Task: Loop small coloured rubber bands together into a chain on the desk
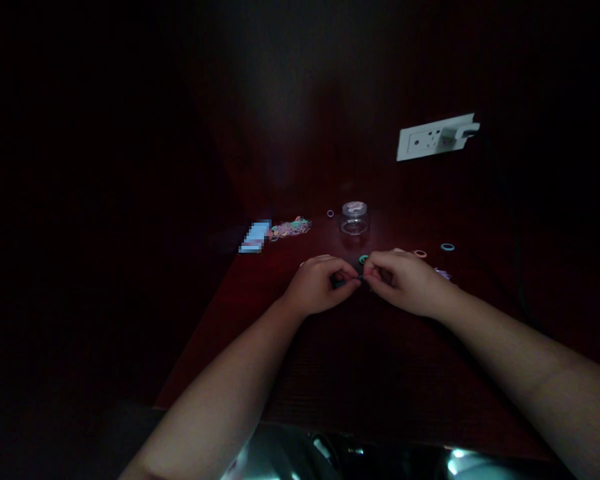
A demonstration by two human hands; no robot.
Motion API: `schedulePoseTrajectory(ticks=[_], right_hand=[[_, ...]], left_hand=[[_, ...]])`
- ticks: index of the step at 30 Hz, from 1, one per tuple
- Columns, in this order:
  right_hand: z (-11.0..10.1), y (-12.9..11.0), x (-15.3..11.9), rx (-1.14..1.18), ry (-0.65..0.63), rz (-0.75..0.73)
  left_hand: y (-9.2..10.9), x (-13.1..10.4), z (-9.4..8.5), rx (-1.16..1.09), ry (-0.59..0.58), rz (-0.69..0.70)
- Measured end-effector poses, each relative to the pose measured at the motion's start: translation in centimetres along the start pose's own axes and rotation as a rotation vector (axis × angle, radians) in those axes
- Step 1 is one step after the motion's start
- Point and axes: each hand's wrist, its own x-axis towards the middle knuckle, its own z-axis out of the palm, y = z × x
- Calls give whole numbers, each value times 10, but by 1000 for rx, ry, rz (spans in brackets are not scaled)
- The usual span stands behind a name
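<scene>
My left hand (320,285) and my right hand (403,280) meet over the dark red table, fingertips pinched close together. Between them is a small dark item, too small to make out. Just beyond the fingertips lies a green ring (363,259). A clear jar (355,223) with a patterned lid stands behind the hands. Past my right hand are a pink ring (420,254), a blue ring (447,247) and a small pale purple item (443,274), partly hidden by that hand.
A heap of colourful bands (291,229) lies at the back left beside a phone-like bright rectangle (255,237). A small purple ring (331,213) is left of the jar. On the wall is a socket panel (420,142) with a plug and dark cable.
</scene>
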Motion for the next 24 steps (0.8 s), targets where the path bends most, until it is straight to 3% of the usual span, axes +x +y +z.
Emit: schedulePoseTrajectory(ticks=[6, 12, 24], right_hand=[[0, 3, -2, 1, 8, -4], [0, 4, -3, 0, 16, 2], [-1, 0, -2, 10, 9, 13]], left_hand=[[-10, 1, -9, 44, -25, 33], [-22, -1, -23, 131, -138, -57], [-21, -2, -20, 145, -261, -33]])
